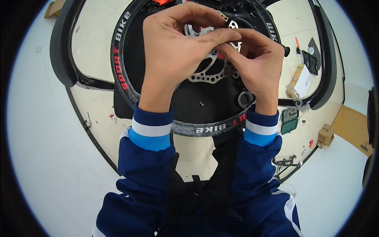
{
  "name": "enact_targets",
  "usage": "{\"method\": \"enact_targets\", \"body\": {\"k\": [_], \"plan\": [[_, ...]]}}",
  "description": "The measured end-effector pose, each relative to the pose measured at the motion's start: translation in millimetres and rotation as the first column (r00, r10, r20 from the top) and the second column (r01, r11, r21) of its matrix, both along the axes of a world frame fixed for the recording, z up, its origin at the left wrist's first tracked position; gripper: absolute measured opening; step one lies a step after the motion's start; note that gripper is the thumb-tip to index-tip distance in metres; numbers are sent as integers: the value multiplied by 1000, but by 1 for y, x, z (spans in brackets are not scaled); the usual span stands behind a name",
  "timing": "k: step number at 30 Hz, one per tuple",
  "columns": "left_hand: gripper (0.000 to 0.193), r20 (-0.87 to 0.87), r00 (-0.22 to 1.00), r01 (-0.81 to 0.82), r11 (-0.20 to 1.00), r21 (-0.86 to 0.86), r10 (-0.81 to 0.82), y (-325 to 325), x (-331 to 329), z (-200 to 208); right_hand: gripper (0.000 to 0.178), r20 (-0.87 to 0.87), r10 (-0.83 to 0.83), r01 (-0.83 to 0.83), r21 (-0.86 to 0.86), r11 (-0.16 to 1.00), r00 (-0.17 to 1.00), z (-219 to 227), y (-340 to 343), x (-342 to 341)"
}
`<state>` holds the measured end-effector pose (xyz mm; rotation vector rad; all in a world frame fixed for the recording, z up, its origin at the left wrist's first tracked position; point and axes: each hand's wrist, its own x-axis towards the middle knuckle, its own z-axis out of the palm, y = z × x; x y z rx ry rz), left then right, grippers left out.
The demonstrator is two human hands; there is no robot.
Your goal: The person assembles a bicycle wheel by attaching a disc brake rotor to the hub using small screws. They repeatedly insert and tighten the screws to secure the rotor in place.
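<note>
Where left hand (171,49) meets right hand (258,59), fingertips (235,36) bunched; cannot tell grip's closure, contents.

Black wheel rim (182,128), red-and-white lettering (116,51)

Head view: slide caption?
Left hand and right hand meet above a perforated metal disc inside a lettered wheel rim.
</note>
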<state>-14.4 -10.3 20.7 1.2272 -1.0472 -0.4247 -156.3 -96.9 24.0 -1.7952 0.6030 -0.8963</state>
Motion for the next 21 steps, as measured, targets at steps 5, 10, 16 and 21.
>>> {"method": "enact_targets", "body": {"k": [5,10,16,21], "plan": [[27,100,994,49,999,-20,-47,-3,1,3,19,-58,-8,8,3,1000,998,0,0,-2],[26,48,993,112,991,-72,-109,-4,2,-1,21,-48,36,-35,23,999,998,0,1,-2],[26,27,995,-103,992,72,101,-3,-1,-5,19,-107,-86,82,-42,996,991,4,5,1],[25,-78,997,-26,1000,11,27,-6,-2,-4,19,-30,-72,72,1,997,997,-4,2,3]]}}
